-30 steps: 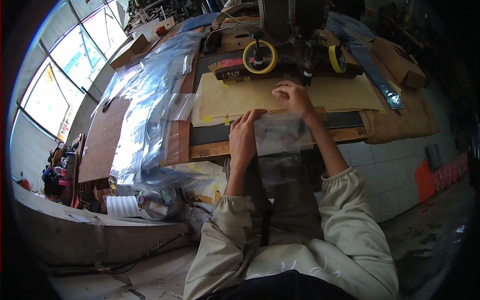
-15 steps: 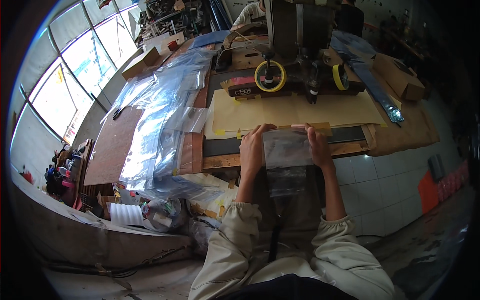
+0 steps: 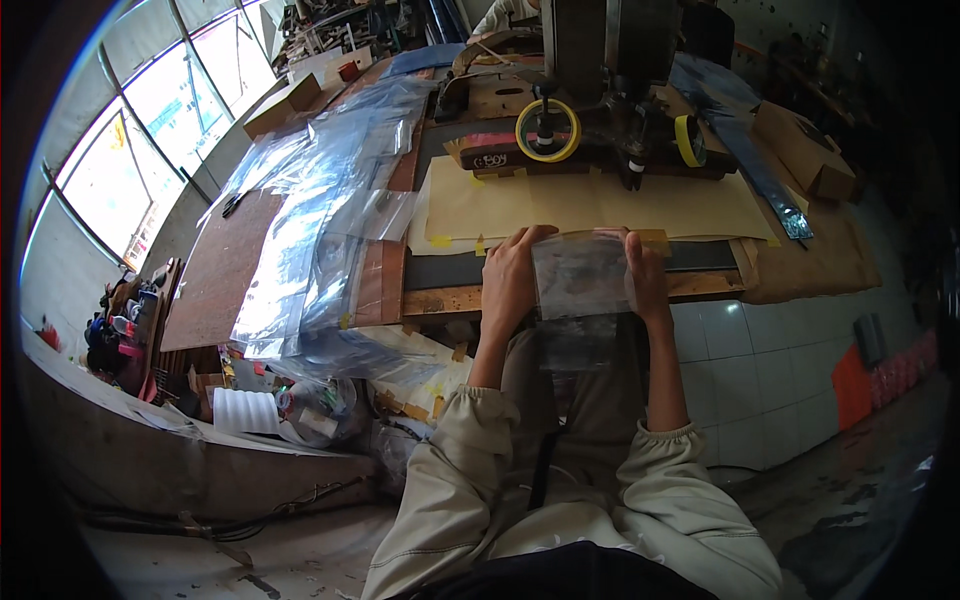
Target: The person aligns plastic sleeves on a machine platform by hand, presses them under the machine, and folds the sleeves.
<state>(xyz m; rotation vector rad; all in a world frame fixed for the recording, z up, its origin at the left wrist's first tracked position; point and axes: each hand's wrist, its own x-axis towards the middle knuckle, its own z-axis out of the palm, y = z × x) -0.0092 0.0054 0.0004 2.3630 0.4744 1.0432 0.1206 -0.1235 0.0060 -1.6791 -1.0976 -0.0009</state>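
- Spreading across the view, the desk with its pale wooden front edge (image 3: pixel 440 300) offers a straight line; the work would probably go better with the held piece squared to it.
- Above its middle stands the dark metal machine (image 3: pixel 578 45) with yellow rings; both hands are on the near side of it, a sensible place for fingers.
- Beneath the machine's head lie flat tan paper sheets (image 3: pixel 690 205); pressing lightly near them should avoid creasing or shifting them.
- Between the hands, at the desk's front, is the clear, roughly rectangular plastic sheet (image 3: pixel 582 280), its lower part hanging above the lap. Even tension at both sides should hold it smooth; whether it is layered I cannot tell.
- The left hand (image 3: pixel 510 278) shows its back, fingers bent inward over the upper left corner, its grip closed on the plastic.
- The right hand (image 3: pixel 648 278) stands more upright, fingers along the right side near the top, its grip also closed on the plastic. How firmly either pinches is hidden.
- Just beyond the upper edge runs the narrow amber strip (image 3: pixel 654 238), a handy line for checking straightness.
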